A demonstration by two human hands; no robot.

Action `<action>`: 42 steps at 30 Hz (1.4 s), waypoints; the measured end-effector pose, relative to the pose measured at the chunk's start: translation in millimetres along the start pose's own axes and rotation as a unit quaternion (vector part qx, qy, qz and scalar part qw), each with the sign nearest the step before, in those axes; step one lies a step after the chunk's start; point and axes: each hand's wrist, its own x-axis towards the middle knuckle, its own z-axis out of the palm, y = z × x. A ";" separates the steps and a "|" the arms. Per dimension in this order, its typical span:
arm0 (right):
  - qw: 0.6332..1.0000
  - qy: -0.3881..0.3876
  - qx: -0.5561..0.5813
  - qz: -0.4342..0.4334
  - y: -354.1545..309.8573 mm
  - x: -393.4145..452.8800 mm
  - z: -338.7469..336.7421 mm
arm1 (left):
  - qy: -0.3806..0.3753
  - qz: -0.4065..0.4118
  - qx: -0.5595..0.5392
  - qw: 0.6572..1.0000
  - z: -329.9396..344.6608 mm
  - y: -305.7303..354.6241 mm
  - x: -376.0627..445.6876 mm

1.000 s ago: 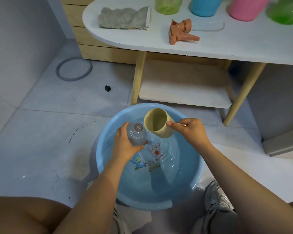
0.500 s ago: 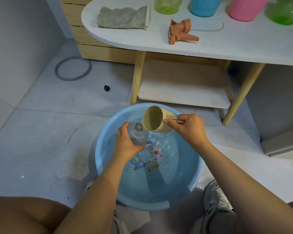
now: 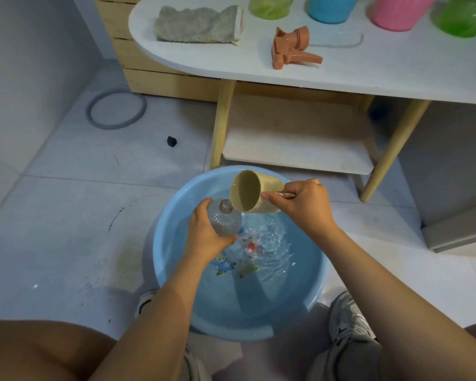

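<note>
Above the blue basin [image 3: 259, 312], our left hand [image 3: 204, 239] curls around the clear bottle [image 3: 224, 222] while our right hand [image 3: 305, 207] grips the tilted cup [image 3: 254, 192] by its handle, so filling seems underway but not finished.

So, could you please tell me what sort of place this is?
Probably a home washing or utility corner: a tiled floor, a blue basin of water on it, and a white table bearing a cloth and a spray trigger.

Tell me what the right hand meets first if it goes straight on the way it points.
Likely the clear bottle gripped by the left hand. The right hand points toward it, and the tilted beige cup it holds has its lip at the bottle's mouth; depth is unclear.
</note>
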 end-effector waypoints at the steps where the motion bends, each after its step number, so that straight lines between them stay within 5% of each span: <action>1: 1.000 0.000 -0.002 -0.004 -1.8 0.1 -1.3 | -0.002 -0.002 0.000 1.000 0.3 -0.7 0.1; 42: 0.973 0.092 -0.116 -0.177 1.0 9.5 6.3 | -0.015 0.003 0.004 1.000 -0.1 4.0 -1.3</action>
